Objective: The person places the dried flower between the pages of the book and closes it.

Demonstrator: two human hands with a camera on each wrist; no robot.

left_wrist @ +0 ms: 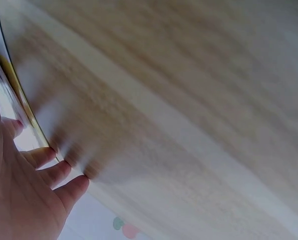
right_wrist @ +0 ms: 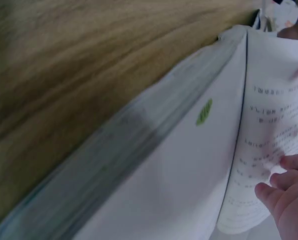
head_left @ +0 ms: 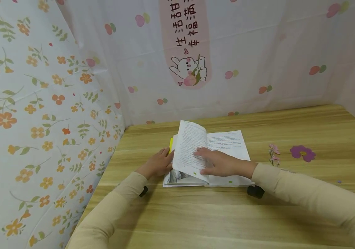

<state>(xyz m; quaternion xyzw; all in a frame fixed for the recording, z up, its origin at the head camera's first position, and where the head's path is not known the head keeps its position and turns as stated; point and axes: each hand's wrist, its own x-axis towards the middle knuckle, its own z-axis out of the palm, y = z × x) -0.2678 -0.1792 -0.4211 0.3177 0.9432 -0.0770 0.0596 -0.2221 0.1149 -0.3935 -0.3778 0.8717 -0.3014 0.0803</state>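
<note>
An open book lies on the wooden table, with one printed leaf lifted and curved over its left half. Against the front of that leaf rests my right hand, fingers extended and spread; in the right wrist view its fingertips meet the printed lines. My left hand is at the book's left edge, where a yellow strip shows. From the left wrist, the fingers appear loosely spread along that edge. Under the leaf, part of a grey picture shows.
Right of the book on the table lie a pink flower sprig and a flat purple flower. A small purple bit lies farther right. Patterned cloth hangs behind the table and along its left side.
</note>
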